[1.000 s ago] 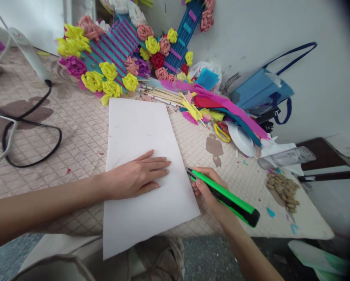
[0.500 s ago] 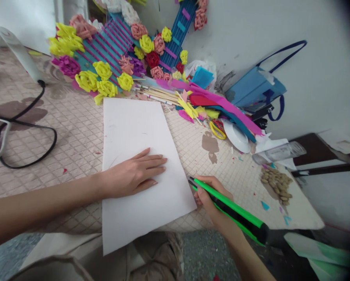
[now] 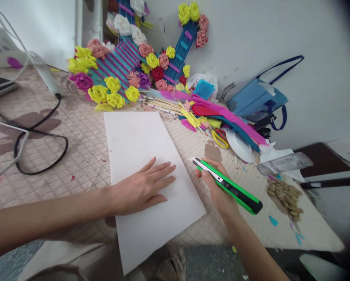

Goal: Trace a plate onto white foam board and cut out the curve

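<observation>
A white sheet [image 3: 140,144] lies on the patterned table [image 3: 84,152], its near end hanging over the front edge. My left hand [image 3: 142,187] rests flat on the sheet, fingers stretched out and pointing right. My right hand [image 3: 217,187] is closed around a green and black utility knife [image 3: 229,186], just off the sheet's right edge. The knife's tip points up and to the left and sits a little above the table, close to the sheet's edge.
Behind the sheet stand blue frames with paper flowers [image 3: 128,72], wooden sticks [image 3: 163,104] and coloured paper strips [image 3: 222,111]. A blue bag [image 3: 257,97], white dish [image 3: 239,145], yellow scissors [image 3: 218,138], clear bottle [image 3: 286,163] and nuts [image 3: 286,195] lie at right. A black cable [image 3: 43,134] loops at left.
My right hand has lifted and moved up along the sheet's right edge, turning the knife so its top face shows. The left hand stays flat on the sheet. The view tilted slightly.
</observation>
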A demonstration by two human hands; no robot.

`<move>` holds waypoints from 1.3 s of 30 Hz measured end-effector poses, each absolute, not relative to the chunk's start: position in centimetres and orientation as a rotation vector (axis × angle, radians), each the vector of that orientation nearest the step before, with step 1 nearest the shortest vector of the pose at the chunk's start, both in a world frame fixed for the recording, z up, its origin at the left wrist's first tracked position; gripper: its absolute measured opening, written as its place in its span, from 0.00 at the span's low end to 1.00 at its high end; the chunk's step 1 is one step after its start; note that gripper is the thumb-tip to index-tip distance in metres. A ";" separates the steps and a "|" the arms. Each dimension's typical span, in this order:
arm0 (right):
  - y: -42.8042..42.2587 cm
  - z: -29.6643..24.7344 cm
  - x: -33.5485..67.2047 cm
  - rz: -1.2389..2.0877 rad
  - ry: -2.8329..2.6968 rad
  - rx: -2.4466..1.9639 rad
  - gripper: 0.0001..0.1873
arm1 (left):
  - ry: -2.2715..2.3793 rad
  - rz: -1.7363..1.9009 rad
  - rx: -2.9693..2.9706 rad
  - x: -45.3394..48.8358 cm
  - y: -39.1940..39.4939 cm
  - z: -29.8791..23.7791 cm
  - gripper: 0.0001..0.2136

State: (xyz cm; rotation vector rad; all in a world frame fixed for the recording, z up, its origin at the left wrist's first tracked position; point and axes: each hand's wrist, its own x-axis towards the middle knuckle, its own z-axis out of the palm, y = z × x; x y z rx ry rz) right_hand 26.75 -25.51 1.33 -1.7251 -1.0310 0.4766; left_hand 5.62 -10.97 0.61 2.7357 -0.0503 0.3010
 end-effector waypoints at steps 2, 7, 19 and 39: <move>-24.5 1.1 27.1 0.503 -1.078 -1.703 0.15 | -0.109 0.258 2.721 4.9 -11.1 1.2 0.22; -21.4 1.4 27.4 0.710 -1.291 -1.603 0.16 | -0.151 0.203 2.695 3.3 -11.2 1.2 0.24; -16.5 1.1 28.3 0.834 -1.654 -1.527 0.15 | -0.125 0.125 2.707 3.2 -11.2 0.7 0.24; -15.5 1.7 29.3 0.939 -1.761 -1.525 0.15 | -0.128 0.131 2.700 3.2 -11.2 0.6 0.24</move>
